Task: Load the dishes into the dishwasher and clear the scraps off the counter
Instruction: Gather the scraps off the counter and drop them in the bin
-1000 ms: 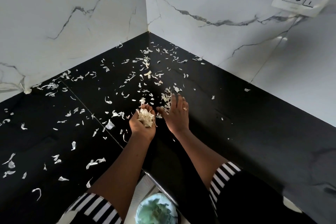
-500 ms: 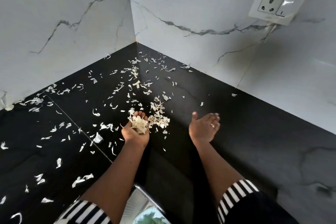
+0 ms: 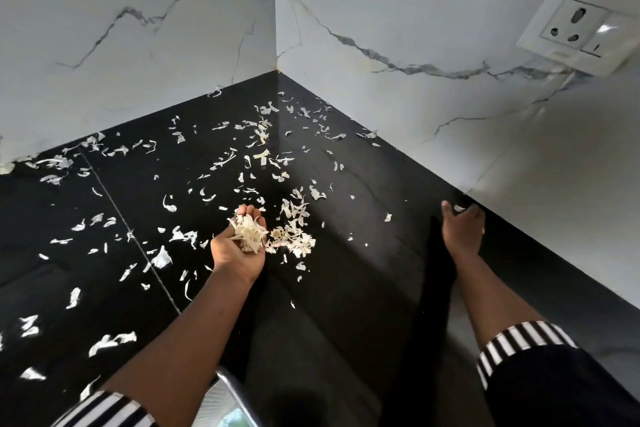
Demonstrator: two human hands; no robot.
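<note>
"Head view, from the left edge: what lies on the worktop (image 3: 346, 305)?"

"Pale scraps (image 3: 110, 341), thin and curled. They are strewn loose over the black surface on both sides of a fine seam (image 3: 138, 246), and back into the corner where the two marble walls (image 3: 138, 45) meet."

"And the left hand (image 3: 239, 248)?"

"Palm up, low over the worktop, with the fingers cupped round a handful (image 3: 247, 234) of scraps piled in the palm. A striped sleeve (image 3: 104, 409) shows at the bottom edge."

"Right beside it?"

"A small heap (image 3: 294, 236) of scraps on the worktop, close against the side of that hand. I can't tell whether they touch."

"Further right?"

"A few stray bits, then the right hand (image 3: 462, 227), back up, at the foot of the right-hand wall. Its thumb and fingers are bent down around a single scrap (image 3: 459, 208) lying there. Whether they pinch it I cannot tell."

"Above that?"

"A white socket plate (image 3: 581, 28) with a switch, set on the wall."
</note>
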